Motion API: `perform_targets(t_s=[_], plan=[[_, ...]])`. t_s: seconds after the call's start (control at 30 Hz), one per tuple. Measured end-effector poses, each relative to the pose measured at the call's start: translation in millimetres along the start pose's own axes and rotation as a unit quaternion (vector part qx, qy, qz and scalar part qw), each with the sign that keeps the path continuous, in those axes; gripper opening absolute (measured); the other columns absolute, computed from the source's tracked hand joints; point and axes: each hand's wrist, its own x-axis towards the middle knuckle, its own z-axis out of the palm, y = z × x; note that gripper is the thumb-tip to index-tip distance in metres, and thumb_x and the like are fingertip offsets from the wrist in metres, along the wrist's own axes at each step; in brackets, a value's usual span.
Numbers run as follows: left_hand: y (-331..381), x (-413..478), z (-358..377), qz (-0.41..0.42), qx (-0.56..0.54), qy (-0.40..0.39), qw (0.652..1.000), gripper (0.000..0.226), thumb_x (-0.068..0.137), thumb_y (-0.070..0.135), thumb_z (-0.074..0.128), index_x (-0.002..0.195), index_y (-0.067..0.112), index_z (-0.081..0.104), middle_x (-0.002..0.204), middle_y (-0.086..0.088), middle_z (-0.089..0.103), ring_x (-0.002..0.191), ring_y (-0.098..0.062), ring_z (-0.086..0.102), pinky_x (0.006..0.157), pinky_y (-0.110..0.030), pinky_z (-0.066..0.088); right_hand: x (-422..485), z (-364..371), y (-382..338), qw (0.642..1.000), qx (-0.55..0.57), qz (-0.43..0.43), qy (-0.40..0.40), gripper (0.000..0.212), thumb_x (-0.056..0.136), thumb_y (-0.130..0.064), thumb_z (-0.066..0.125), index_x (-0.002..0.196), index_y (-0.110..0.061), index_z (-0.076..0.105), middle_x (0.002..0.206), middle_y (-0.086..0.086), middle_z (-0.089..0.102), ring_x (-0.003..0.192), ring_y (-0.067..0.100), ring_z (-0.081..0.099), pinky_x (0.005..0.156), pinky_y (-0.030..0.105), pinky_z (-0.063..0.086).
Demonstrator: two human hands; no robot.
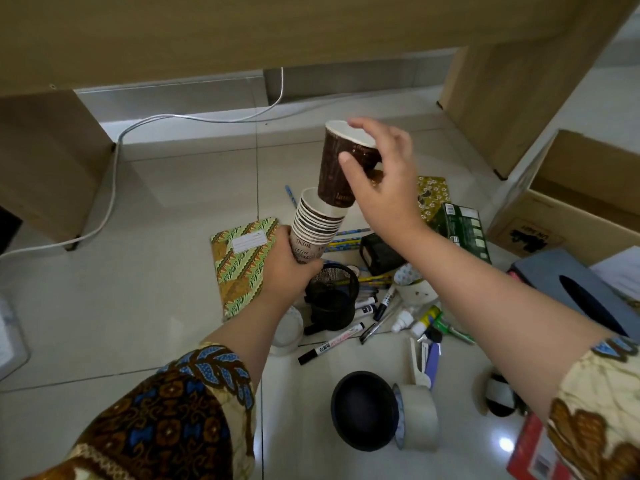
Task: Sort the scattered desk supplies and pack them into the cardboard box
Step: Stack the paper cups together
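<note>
My left hand point(289, 263) grips the lower part of a tilted stack of paper cups point(313, 225) above the floor. My right hand point(381, 178) holds a single brown paper cup point(334, 168) by its rim and side, its base touching the mouth of the stack's top cup. The open cardboard box point(568, 216) stands at the right. Under my hands lie a black mesh pen holder point(332, 296), markers point(332, 346), pencils point(346, 242), glue bottles point(424, 320) and a patterned notebook point(242, 268).
A black bowl point(363, 410) and a tape roll point(419, 415) lie near me. A green box point(462, 226), a grey tissue box point(571, 289) and a red box point(530, 448) sit on the right. White cable point(114, 188) runs under the desk point(242, 26).
</note>
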Motion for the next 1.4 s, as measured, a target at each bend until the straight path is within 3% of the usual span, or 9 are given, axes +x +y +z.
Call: perform_targets(t_s=[0.23, 0.4, 0.47, 0.7, 0.83, 0.93, 1.07, 1.23, 1.4], plan=[[18, 9, -5, 0.034, -0.022, -0.011, 0.999, 0.056, 0.067, 0.020, 0.080, 0.108, 0.018, 0.042, 0.099, -0.003, 0.063, 0.085, -0.024, 0.065, 0.066, -0.038, 0.054, -13, 10, 1, 0.984, -0.058, 0.066, -0.154, 0.032, 0.093, -0.031, 0.058, 0.124, -0.026, 0.063, 0.134, 0.008, 0.045, 0.125, 0.020, 0.045, 0.108, 0.032, 0.036], [28, 12, -8, 0.036, -0.065, -0.027, 0.997, 0.063, 0.060, 0.028, 0.081, 0.111, 0.017, 0.047, 0.101, -0.005, 0.066, 0.086, -0.023, 0.068, 0.066, -0.047, 0.059, -18, 0, -15, 0.949, -0.007, 0.150, -0.276, 0.050, 0.097, -0.050, 0.041, 0.145, -0.047, 0.029, 0.158, 0.002, 0.017, 0.146, 0.015, 0.014, 0.111, 0.027, 0.019], [35, 14, -7, 0.039, -0.055, -0.031, 0.997, 0.060, 0.060, 0.032, 0.083, 0.107, 0.021, 0.048, 0.101, -0.002, 0.066, 0.088, -0.022, 0.067, 0.069, -0.046, 0.059, -6, -16, -19, 0.929, 0.053, 0.203, -0.304, 0.053, 0.098, -0.048, 0.039, 0.148, -0.045, 0.022, 0.158, -0.001, 0.022, 0.143, 0.016, 0.024, 0.109, 0.030, 0.030], [81, 24, 10, 0.063, -0.104, -0.102, 0.987, 0.063, 0.067, 0.022, 0.085, 0.119, 0.013, 0.052, 0.106, -0.004, 0.065, 0.090, -0.016, 0.067, 0.068, -0.029, 0.061, 12, -54, 13, 0.939, 0.070, 0.245, -0.230, 0.118, 0.066, -0.030, 0.086, 0.152, -0.037, 0.005, 0.150, -0.001, 0.036, 0.129, 0.009, 0.041, 0.110, 0.036, 0.038], [71, 36, 18, 0.059, -0.085, -0.127, 0.987, 0.066, 0.071, 0.022, 0.082, 0.127, 0.016, 0.049, 0.115, -0.003, 0.062, 0.098, -0.015, 0.062, 0.071, -0.015, 0.054, 8, -41, 34, 0.965, 0.001, 0.201, -0.167, 0.099, 0.063, -0.030, 0.088, 0.143, -0.034, 0.029, 0.131, -0.003, 0.053, 0.116, 0.015, 0.055, 0.099, 0.036, 0.048], [62, 54, 16, 0.044, -0.068, -0.091, 0.993, 0.072, 0.073, 0.031, 0.080, 0.136, 0.022, 0.045, 0.133, -0.004, 0.055, 0.120, -0.014, 0.051, 0.099, -0.028, 0.043, 15, -29, 47, 0.974, -0.031, 0.189, -0.118, 0.089, 0.065, -0.032, 0.085, 0.138, -0.034, 0.034, 0.120, -0.006, 0.055, 0.106, 0.012, 0.055, 0.083, 0.027, 0.047], [49, 83, 0, -0.009, -0.053, -0.035, 0.998, 0.065, 0.077, 0.030, 0.077, 0.135, 0.026, 0.047, 0.135, -0.008, 0.053, 0.123, -0.021, 0.049, 0.104, -0.035, 0.042, 29, -3, 79, 0.981, -0.104, 0.149, -0.064, 0.074, 0.066, -0.038, 0.081, 0.129, -0.038, 0.041, 0.120, 0.003, 0.058, 0.105, 0.021, 0.057, 0.079, 0.030, 0.045], [28, 111, -14, -0.023, -0.025, -0.004, 0.999, 0.050, 0.082, 0.024, 0.072, 0.129, 0.022, 0.054, 0.124, -0.011, 0.060, 0.116, -0.023, 0.056, 0.102, -0.035, 0.044, 38, 43, 116, 0.972, -0.142, 0.165, -0.086, 0.048, 0.068, -0.030, 0.081, 0.108, -0.021, 0.056, 0.109, 0.007, 0.057, 0.092, 0.015, 0.049, 0.068, 0.016, 0.026], [11, 125, -16, -0.024, -0.013, -0.007, 1.000, 0.044, 0.083, 0.022, 0.071, 0.125, 0.023, 0.057, 0.117, -0.005, 0.061, 0.109, -0.017, 0.057, 0.099, -0.029, 0.043, 37, 84, 144, 0.942, -0.212, 0.193, -0.177, 0.036, 0.081, -0.029, 0.072, 0.110, -0.014, 0.059, 0.117, 0.013, 0.051, 0.100, 0.030, 0.056, 0.080, 0.028, 0.044]])
